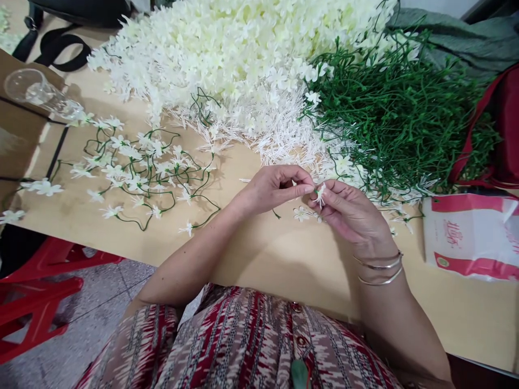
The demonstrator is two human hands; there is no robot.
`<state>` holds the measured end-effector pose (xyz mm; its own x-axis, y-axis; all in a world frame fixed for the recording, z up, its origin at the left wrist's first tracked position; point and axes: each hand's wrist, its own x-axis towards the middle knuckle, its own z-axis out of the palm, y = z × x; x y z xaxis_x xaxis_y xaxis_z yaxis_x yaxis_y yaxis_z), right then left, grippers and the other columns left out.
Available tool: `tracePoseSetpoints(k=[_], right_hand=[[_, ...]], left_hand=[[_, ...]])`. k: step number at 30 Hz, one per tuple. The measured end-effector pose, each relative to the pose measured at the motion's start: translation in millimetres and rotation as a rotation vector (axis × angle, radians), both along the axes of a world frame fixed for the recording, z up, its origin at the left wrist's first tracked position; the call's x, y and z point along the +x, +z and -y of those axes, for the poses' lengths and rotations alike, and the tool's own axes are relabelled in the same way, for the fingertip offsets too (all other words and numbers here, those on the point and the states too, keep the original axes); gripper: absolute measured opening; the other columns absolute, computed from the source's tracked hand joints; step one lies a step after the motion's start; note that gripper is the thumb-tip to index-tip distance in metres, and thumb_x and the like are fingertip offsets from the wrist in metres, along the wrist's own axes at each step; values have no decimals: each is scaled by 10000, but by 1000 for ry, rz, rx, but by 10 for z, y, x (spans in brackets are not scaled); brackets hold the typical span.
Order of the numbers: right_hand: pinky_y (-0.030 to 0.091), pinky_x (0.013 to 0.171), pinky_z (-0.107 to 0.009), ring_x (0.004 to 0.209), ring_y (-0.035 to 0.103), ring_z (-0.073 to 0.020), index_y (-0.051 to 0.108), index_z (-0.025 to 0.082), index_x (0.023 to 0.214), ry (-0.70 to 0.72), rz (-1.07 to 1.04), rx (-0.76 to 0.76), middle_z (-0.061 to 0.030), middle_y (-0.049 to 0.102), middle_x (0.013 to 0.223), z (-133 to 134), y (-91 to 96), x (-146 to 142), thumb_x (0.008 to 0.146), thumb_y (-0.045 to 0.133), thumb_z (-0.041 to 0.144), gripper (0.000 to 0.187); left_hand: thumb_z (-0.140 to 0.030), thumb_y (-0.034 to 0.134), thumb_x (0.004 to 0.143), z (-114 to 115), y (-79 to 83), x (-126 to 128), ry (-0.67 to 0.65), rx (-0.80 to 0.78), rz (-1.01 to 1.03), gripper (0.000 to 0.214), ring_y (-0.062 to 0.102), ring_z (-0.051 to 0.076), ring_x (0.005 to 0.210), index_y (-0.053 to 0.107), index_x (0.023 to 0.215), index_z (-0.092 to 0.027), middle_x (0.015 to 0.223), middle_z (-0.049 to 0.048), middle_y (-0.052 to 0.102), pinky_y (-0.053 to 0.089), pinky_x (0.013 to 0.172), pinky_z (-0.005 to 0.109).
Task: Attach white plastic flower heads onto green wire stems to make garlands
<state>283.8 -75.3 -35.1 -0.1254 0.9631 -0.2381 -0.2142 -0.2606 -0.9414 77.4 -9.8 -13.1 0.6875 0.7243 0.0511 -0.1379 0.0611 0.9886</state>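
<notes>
My left hand (275,189) and my right hand (348,213) meet above the wooden table (284,259), fingers pinched together. Between the fingertips sits a small white plastic flower (320,193); my right hand grips it, and my left hand pinches a thin green stem (276,214) whose end pokes out below the palm. Another white flower on the same stem (300,214) lies just under the hands. A big heap of loose white flowers (243,59) fills the table's far side. To its right lies a pile of bare green stems (397,113).
Finished green stems with white flowers (138,173) lie spread at the left. A clear plastic cup (36,89) lies on a cardboard box (20,129). A red and white bag (472,237) sits at the right. Red plastic stools (36,292) stand below left.
</notes>
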Motion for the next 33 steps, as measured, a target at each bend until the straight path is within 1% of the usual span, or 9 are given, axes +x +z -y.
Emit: tracePoseSetpoints(k=[2,5,8,11,17,21,24,28,33], right_hand=[[651,621,-403,635,718,-212,721,318,823,-13,19,38,8,733,704,-2,-23,-26,772,902,512,270],[653,615,-411,597,707,-207,716,331,840,-65,24,66,19,749,714,-3,-64,-63,792,886,506,249],[653,628,-405,606,707,-200,729,337,855,-105,-10,48,29,757,727,-9,-106,-79,763,914,480,251],[650,634,-404,620,709,-199,735,341,869,-113,-34,47,30,758,734,-18,-140,-70,757,924,451,245],[651,654,-427,637,705,-209,733,348,866,-77,-21,79,16,750,748,-26,-176,-55,841,859,447,162],[651,668,-413,663,711,-203,739,355,865,-113,-52,90,22,753,768,-27,-193,-91,840,867,416,144],[652,674,-422,678,717,-214,735,360,873,-138,-51,110,22,751,763,-32,-192,-127,826,879,426,165],[637,641,-414,646,698,-211,713,348,826,-182,-43,97,24,728,724,-37,-173,-164,780,909,465,233],[614,636,-425,625,678,-211,702,339,831,-156,-15,93,17,716,716,-50,-181,-145,811,878,484,230]], left_hand=[[-614,821,827,3,-46,14,-11,-56,17,472,670,122,679,732,875,-152,775,46,757,501,626,239],[-576,836,826,16,-123,52,-21,-143,70,451,703,139,726,711,886,-147,809,45,756,578,715,281],[-564,857,806,22,-180,85,-13,-222,100,458,720,144,754,699,900,-145,811,33,747,610,769,306],[-577,882,772,23,-208,103,-8,-262,112,489,713,129,726,692,888,-141,777,19,737,625,777,303],[-581,878,786,34,-260,122,0,-264,137,495,731,145,749,702,904,-133,784,37,739,639,789,315],[-616,895,729,45,-277,137,24,-286,151,540,728,128,734,708,889,-136,785,19,731,631,771,293],[-651,893,699,58,-265,148,50,-298,143,570,722,121,706,704,877,-144,778,8,732,627,756,290],[-665,876,716,70,-247,160,78,-273,133,572,720,121,677,689,875,-149,750,6,733,616,724,277],[-658,860,751,70,-237,155,106,-245,109,552,720,121,662,689,882,-150,744,11,744,611,699,267]])
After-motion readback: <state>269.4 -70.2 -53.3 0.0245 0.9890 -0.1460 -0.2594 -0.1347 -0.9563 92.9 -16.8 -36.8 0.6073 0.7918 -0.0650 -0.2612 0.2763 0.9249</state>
